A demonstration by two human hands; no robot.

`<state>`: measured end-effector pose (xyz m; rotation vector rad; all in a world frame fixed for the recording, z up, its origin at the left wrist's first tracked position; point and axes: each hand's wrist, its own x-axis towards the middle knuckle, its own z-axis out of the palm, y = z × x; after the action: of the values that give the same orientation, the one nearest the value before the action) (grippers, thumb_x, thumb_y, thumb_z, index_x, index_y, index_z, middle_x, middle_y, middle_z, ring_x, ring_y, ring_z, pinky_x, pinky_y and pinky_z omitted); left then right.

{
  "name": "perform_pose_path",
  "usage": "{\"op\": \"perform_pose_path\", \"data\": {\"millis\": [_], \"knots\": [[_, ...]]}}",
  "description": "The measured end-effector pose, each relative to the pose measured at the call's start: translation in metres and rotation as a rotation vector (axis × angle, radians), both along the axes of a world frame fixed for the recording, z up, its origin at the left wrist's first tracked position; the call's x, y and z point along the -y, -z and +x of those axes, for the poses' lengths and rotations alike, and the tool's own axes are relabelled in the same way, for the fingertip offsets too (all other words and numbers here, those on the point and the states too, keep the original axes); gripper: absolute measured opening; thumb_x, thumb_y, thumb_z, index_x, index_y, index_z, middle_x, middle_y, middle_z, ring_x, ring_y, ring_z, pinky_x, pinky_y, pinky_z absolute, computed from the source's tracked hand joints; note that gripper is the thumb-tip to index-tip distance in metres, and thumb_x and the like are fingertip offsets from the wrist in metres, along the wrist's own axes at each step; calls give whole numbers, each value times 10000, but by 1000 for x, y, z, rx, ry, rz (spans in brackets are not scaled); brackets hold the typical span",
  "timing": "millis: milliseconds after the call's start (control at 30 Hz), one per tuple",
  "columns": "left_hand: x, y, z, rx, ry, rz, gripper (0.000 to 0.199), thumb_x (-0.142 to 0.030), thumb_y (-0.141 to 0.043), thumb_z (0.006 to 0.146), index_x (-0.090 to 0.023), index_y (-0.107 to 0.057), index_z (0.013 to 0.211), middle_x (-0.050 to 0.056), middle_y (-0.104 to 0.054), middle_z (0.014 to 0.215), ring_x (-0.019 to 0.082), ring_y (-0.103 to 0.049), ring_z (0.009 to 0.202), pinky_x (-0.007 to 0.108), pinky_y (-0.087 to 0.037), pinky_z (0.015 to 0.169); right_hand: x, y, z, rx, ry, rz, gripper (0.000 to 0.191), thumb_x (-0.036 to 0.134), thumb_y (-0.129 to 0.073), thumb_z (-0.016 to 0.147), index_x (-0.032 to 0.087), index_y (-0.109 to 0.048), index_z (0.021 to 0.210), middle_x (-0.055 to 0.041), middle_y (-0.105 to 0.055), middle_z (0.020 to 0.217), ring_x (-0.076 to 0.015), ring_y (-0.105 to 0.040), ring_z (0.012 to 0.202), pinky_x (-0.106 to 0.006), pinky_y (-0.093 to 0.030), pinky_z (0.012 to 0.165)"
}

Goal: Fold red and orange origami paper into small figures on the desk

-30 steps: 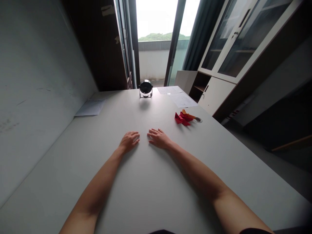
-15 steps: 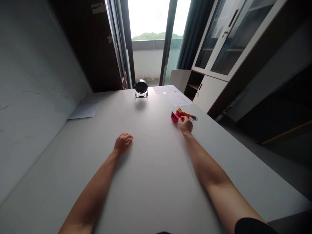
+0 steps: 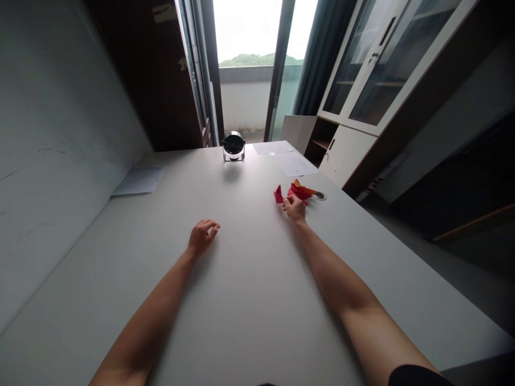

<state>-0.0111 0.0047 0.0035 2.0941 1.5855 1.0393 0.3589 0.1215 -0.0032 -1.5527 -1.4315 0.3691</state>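
Note:
My right hand (image 3: 295, 208) pinches a small red folded-paper piece (image 3: 278, 194) between thumb and fingertips, at the right side of the white table. The piece sticks out to the left of the fingers, just over the tabletop. Right behind this hand lies a cluster of red folded paper (image 3: 298, 191) with an orange folded-paper piece (image 3: 308, 190) against it; the hand partly hides the red ones. My left hand (image 3: 201, 236) rests on the table left of centre, fingers loosely curled and a gap showing by the thumb. Nothing is in it.
A round black-and-silver device on a stand (image 3: 233, 146) stands at the table's far edge. Printed sheets (image 3: 295, 163) lie at the far right, and more paper (image 3: 139, 180) lies by the left wall. A cable hole (image 3: 321, 196) is beside the orange paper.
My right hand has moved left and slightly nearer, drawing the red folded-paper piece away from the cluster. My left hand stays in about the same place.

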Motion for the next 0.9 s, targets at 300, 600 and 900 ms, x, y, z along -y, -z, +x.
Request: {"op": "perform_pose_path", "data": {"millis": [300,600,900], "knots": [[11,4,49,777,104,-374,582,-510,-609,902,-213,-484,1386,133,-664,1230,227,-650,1093,370,-510,912,87,-17,-117,150,-563,153,186,329,-516,964,229,-660,900,-17,-708,779,-156,-614,644,-265,-448,650],[16,2,53,985,135,-436,501,-467,-715,839,-182,-567,1224,79,-674,1059,183,-679,883,349,-545,825,104,-18,-124,198,-867,161,148,275,-537,965,223,-645,878,-16,-705,831,-143,-607,698,-253,-443,679],[17,1,51,916,130,-441,504,-507,-695,845,-160,-602,1198,71,-689,961,165,-651,795,276,-501,703,104,-20,-125,113,-866,147,149,272,-513,967,216,-617,876,-12,-671,805,-134,-574,666,-253,-441,647]]}}
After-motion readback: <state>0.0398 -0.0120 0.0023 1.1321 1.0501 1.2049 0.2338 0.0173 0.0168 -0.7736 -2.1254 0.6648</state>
